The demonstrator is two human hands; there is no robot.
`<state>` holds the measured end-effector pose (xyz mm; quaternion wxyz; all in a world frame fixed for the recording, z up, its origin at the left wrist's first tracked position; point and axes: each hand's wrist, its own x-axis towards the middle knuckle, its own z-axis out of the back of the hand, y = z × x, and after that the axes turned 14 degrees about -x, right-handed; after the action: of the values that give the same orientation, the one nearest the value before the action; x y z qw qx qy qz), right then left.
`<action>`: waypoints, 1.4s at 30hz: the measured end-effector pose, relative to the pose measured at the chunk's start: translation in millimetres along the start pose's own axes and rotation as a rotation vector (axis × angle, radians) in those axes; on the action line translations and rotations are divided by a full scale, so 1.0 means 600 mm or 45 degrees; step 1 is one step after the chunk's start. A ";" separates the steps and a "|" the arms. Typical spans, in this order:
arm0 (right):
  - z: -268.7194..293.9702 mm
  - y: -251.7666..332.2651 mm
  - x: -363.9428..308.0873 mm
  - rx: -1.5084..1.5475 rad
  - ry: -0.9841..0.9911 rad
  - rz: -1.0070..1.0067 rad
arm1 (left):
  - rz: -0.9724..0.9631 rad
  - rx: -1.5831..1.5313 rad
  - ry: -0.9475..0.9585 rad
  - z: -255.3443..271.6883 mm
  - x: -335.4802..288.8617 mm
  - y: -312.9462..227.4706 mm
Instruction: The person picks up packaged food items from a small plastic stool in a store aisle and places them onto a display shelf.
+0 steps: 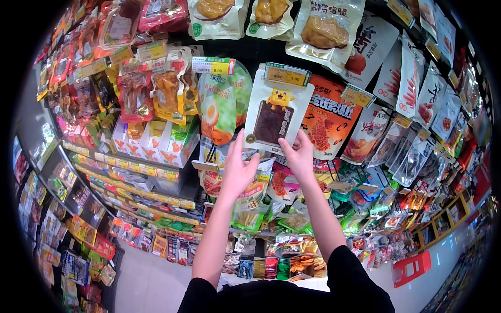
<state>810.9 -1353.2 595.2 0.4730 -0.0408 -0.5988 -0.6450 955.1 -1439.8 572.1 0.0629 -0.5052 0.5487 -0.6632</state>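
A white pouch [266,117] with a dark brown middle and a yellow cartoon figure hangs upright behind a yellow-green price tag [287,74]. My right hand [299,159] grips its lower right corner, thumb on the front and fingers behind the edge. At the lower left edge is my left hand [240,169], fingers stretched upward and thumb held apart from the pouch. Whether the left fingertips touch the pouch, I cannot tell. Just left hangs a green pouch [219,107] with an egg picture; to the right hangs an orange pouch [330,117].
Several white pouches [326,34] hang above. White boxes [156,143] sit on the shelf at left, over rows of price strips [130,166]. Packed trays [282,267] line the bottom. A red stool-like object [412,269] stands on the pale floor [151,276] at right.
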 end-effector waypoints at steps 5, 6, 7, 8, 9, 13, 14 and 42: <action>-0.009 0.015 0.021 -0.001 -0.067 -0.031 | 0.044 -0.070 0.040 0.008 0.021 0.012; -0.007 0.012 0.025 -0.018 -0.076 -0.043 | 0.055 -0.087 0.052 0.006 0.022 0.013; -0.004 0.010 0.028 -0.024 -0.072 -0.063 | 0.065 -0.088 0.061 0.003 0.023 0.013; -0.003 0.010 0.030 -0.025 -0.065 -0.082 | 0.073 -0.085 0.067 0.003 0.024 0.012; -0.003 0.011 0.032 -0.014 -0.065 -0.095 | 0.074 -0.090 0.080 0.004 0.025 0.018; 0.000 0.020 0.029 -0.040 -0.040 -0.163 | 0.111 -0.140 0.070 0.002 0.019 0.037; 0.004 0.018 0.030 -0.036 -0.045 -0.160 | 0.107 -0.137 0.074 -0.002 0.019 0.037; 0.030 -0.024 0.040 0.132 0.088 -0.156 | 0.138 -0.116 -0.045 -0.045 0.025 0.058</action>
<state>779.2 -1354.6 604.7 0.4546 0.0426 -0.6161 -0.6418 911.2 -1445.0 556.5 0.0853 -0.4887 0.6036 -0.6241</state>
